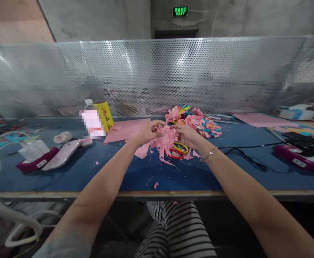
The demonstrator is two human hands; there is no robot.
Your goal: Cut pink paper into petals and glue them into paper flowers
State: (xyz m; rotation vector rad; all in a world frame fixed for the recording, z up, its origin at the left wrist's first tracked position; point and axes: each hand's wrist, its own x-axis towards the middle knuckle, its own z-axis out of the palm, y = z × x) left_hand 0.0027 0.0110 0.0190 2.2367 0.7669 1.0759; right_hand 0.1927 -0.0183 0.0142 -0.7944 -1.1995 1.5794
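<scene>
Two hands [148,132] [187,135] | grip: holding pink paper flower [168,137] | blue table [189,181], scraps [156,185] | concrete wall [105,19]

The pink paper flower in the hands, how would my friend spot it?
Midway along the long blue table, the left hand and right hand hold the frilly pink paper flower. Unlike the multicoloured paper flowers piled behind, it looks all pink.

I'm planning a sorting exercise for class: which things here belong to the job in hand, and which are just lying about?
Likely the job: pink paper flower, scissors, pink scraps, flower pile.

Seemingly just lying about: phone, bottle, tissue box.
</scene>
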